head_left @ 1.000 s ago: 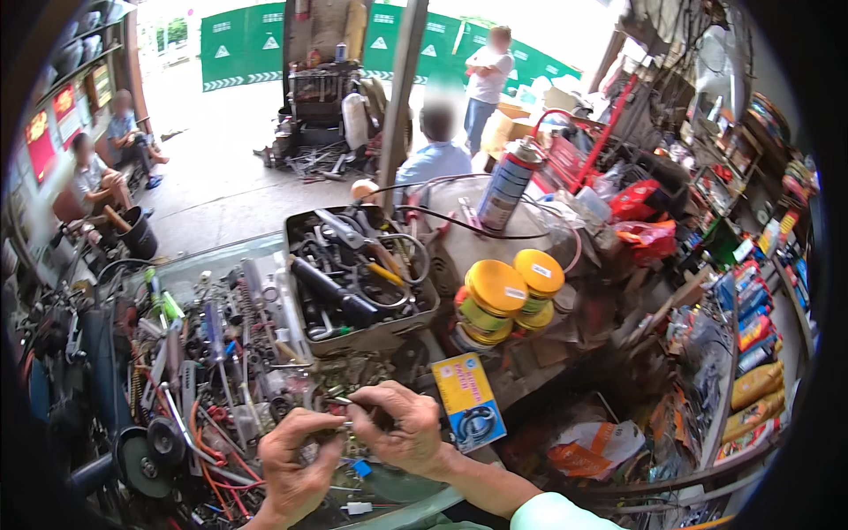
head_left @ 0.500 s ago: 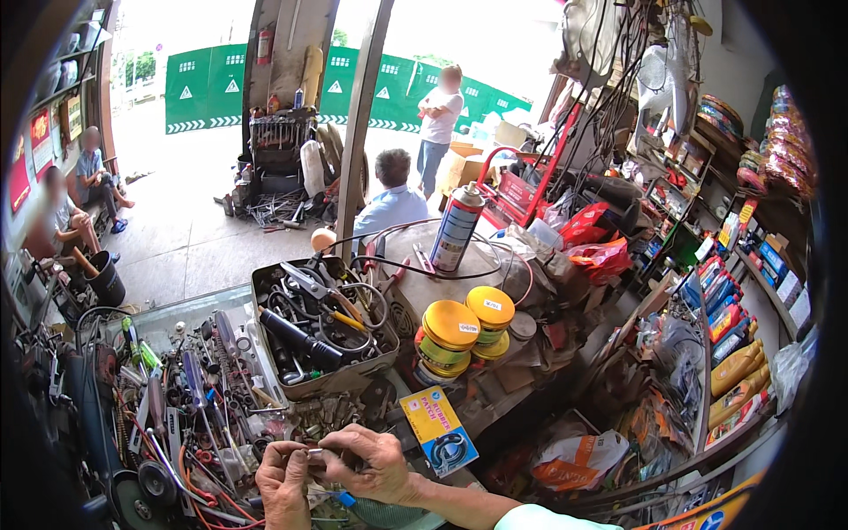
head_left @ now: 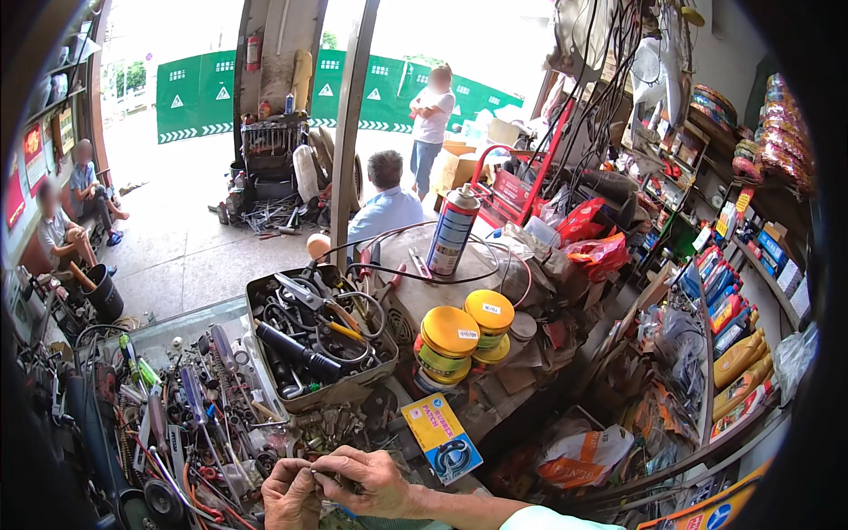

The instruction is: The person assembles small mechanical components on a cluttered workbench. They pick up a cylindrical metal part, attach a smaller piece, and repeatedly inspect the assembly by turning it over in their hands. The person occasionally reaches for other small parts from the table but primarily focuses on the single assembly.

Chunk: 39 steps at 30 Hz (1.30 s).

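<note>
My left hand [head_left: 291, 496] and my right hand [head_left: 375, 484] meet low in the view, over the near edge of the cluttered bench. The fingertips of both are pinched together on a small metal piece [head_left: 312, 470], mostly covered by the fingers, so its exact kind cannot be told. Right beside my right hand lies a yellow and blue cardboard box [head_left: 442, 439]. Beyond the hands stands an open metal tin [head_left: 344, 392] filled with cables, hand tools and a black cylindrical tool [head_left: 299, 352]. Screwdrivers [head_left: 196, 389] and other tools lie heaped to the left.
Yellow-lidded tubs [head_left: 449, 330] and a spray can [head_left: 454, 231] stand beyond the box. A metal post [head_left: 347, 132] rises behind the tin. Crowded shelves [head_left: 707, 353] line the right. Several people sit or stand farther off, one in a blue shirt [head_left: 387, 214] nearest. A black bucket [head_left: 107, 299] is at left.
Both hands stay pinched together but sit slightly lower in the view, and the small metal piece is now more covered by the fingers. The whole view has shifted a little.
</note>
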Tool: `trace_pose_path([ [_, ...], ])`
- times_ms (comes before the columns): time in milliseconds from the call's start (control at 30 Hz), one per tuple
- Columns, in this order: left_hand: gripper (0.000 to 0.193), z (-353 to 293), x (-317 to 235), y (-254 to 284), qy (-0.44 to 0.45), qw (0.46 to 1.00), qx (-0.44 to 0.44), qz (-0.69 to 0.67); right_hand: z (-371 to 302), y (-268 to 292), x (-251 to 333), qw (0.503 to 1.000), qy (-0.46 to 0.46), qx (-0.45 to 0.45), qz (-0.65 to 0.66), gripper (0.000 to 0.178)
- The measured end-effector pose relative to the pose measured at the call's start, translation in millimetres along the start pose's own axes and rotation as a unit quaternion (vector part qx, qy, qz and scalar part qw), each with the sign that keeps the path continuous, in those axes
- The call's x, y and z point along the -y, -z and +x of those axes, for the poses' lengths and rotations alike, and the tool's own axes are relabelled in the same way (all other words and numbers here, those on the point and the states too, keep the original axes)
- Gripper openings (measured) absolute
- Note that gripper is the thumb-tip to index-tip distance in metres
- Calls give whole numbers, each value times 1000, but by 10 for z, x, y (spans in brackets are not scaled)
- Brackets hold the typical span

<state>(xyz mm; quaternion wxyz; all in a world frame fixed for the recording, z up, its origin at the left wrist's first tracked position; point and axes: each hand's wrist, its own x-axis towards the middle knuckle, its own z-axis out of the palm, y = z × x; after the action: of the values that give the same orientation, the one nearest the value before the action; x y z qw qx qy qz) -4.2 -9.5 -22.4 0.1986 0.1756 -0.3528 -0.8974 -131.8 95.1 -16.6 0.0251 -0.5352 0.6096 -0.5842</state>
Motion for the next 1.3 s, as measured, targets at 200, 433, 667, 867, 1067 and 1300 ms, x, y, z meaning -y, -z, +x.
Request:
trace_pose_path([
  [200,16,3,0,-73,16,999,5,-39,2,65,-70,999,-12,32,12,32],
  [433,18,-11,-36,-5,1,996,-23,-92,155,85,-75,996,36,80,28,36],
  [667,20,-53,-111,31,53,993,-12,-105,179,107,62,998,10,55,-30,27],
  [867,25,-114,-78,59,11,999,-10,-29,81,95,65,980,-161,-102,57,16],
  [1067,26,-116,11,-24,-114,951,15,287,73,159,41,991,-100,-76,-34,19],
  [1300,47,-59,-8,-184,-264,868,-30,419,77,131,71,995,-58,-51,-65,20],
])
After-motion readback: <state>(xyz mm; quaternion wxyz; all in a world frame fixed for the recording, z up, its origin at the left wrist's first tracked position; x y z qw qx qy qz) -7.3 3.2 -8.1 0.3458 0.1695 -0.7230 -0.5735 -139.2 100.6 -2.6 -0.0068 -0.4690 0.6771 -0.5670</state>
